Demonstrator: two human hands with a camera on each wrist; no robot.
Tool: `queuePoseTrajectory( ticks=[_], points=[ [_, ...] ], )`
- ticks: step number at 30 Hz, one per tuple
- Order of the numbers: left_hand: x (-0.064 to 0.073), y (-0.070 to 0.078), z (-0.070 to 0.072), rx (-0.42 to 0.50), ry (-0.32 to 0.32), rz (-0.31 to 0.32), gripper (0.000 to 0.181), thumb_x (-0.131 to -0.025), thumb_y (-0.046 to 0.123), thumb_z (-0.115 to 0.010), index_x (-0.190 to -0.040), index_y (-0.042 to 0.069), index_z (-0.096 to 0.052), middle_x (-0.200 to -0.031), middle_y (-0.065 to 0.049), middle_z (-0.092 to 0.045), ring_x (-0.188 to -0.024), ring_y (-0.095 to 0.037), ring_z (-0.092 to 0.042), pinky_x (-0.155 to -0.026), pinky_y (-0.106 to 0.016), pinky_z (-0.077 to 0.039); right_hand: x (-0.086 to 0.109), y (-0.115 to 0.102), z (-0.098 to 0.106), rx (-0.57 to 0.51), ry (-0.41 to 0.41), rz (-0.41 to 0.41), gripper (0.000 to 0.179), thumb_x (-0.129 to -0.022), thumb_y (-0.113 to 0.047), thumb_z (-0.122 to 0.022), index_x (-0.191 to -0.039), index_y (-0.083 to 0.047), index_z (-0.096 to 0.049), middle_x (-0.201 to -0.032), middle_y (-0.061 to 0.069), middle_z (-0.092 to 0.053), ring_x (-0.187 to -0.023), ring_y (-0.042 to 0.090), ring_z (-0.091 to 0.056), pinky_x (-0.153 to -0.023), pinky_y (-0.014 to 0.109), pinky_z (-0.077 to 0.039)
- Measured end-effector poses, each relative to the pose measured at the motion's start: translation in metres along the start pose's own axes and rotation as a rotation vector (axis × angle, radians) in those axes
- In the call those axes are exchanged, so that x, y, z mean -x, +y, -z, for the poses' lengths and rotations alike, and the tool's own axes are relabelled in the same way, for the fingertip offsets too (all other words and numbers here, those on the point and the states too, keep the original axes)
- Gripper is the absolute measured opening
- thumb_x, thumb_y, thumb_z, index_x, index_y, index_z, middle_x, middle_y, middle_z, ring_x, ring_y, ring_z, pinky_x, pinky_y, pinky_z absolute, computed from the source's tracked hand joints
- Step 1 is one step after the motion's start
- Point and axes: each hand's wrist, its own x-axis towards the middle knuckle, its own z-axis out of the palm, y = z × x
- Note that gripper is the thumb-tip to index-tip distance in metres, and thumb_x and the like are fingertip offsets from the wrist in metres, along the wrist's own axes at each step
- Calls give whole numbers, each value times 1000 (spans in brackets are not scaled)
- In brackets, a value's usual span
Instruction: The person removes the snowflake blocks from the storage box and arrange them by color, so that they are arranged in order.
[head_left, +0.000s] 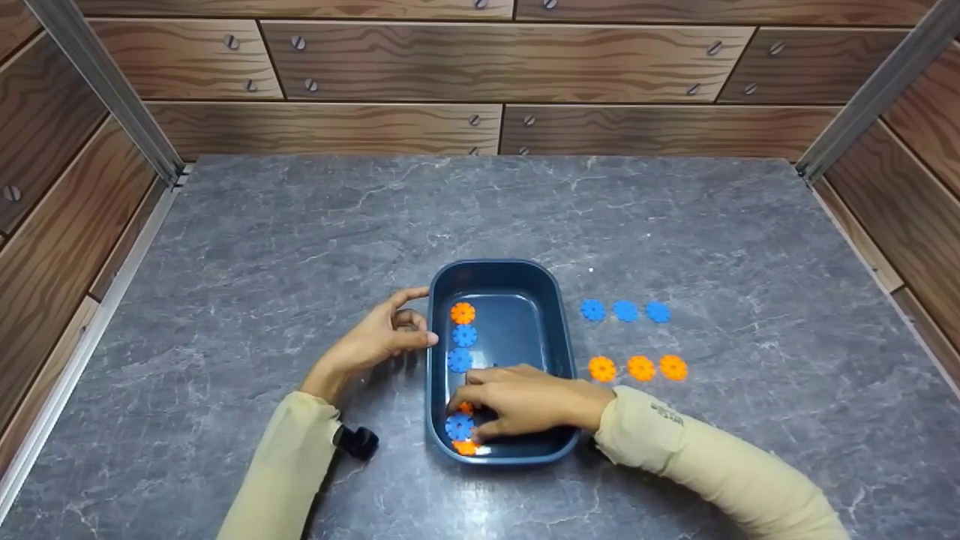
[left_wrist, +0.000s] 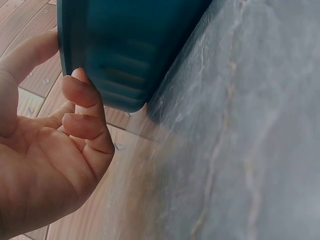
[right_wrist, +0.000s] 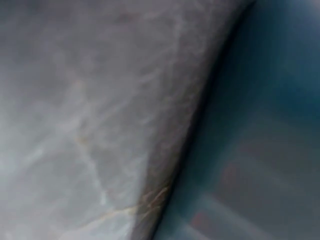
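Note:
A dark blue rectangular tub (head_left: pixel 559 330) stands on the table. My left hand (head_left: pixel 379 337) holds its left rim with thumb and fingers; in the left wrist view the other fingers curl beside the wall. Inside the tub my right hand (head_left: pixel 517 401) reaches to the lower left, fingertips and thumb at the edges of a blue notched disc (head_left: pixel 460 427). An orange disc (head_left: pixel 465 448) lies below it, another partly hidden behind the fingers. Farther up the tub's left side are an orange disc (head_left: pixel 463 313) and two blue discs (head_left: pixel 464 335). The right wrist view is blurred, without the fingers.
Right of the tub lie three blue discs (head_left: pixel 625 311) in a row, and below them three orange discs (head_left: pixel 641 367). The grey marbled table (head_left: pixel 337 217) is bounded by wood-patterned panels (head_left: pixel 502 60) at the back and sides.

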Motion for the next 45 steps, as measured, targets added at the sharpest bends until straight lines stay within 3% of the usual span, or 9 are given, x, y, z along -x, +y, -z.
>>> queuePoseTrajectory(
  ticks=[16,20,23,28,38,45],
  points=[
    [0,0,-1,-21,10,15,77,-85,14,-72,-148,8,-29,-87,1,-58,-65,-11,-48,-56,-22,-36,0,-4,-1,96,7,24,35,-91,-37,-64,-124,-26,-60,-103,-5,-56,-83,9,-54,-67,26,-47],
    [0,-2,-1,-4,2,14,77,-85,12,-71,-148,8,-29,-87,2,-58,-65,-11,-48,-57,-21,-36,1,-4,-1,130,24,43,34,-92,-38,-63,-123,-24,-59,-108,-4,-58,-91,11,-59,-71,28,-51],
    [1,-1,-1,3,2,16,76,-85,12,-71,-148,8,-29,-87,2,-58,-65,-11,-48,-57,-22,-36,2,-4,0,136,55,50,33,-92,-37,-63,-122,-22,-60,-109,-4,-60,-94,11,-59,-73,28,-51],
    [1,0,-1,0,3,15,75,-85,13,-71,-148,8,-29,-88,1,-58,-64,-11,-47,-56,-22,-35,4,-3,3,139,98,43,31,-90,-36,-65,-116,-20,-61,-101,-5,-59,-85,8,-56,-64,22,-46],
    [1,-3,0,-10,0,13,77,-86,14,-71,-148,6,-27,-87,2,-57,-63,-11,-48,-56,-22,-37,15,-3,20,158,181,-20,34,-89,-43,-65,-114,-21,-63,-95,-6,-58,-78,8,-54,-60,21,-41],
    [0,-1,0,-16,4,10,76,-85,14,-72,-148,7,-28,-87,2,-58,-64,-10,-48,-55,-21,-37,33,8,36,129,294,-47,33,-88,-40,-67,-112,-18,-64,-97,-4,-61,-83,10,-60,-66,23,-48]
  ],
)
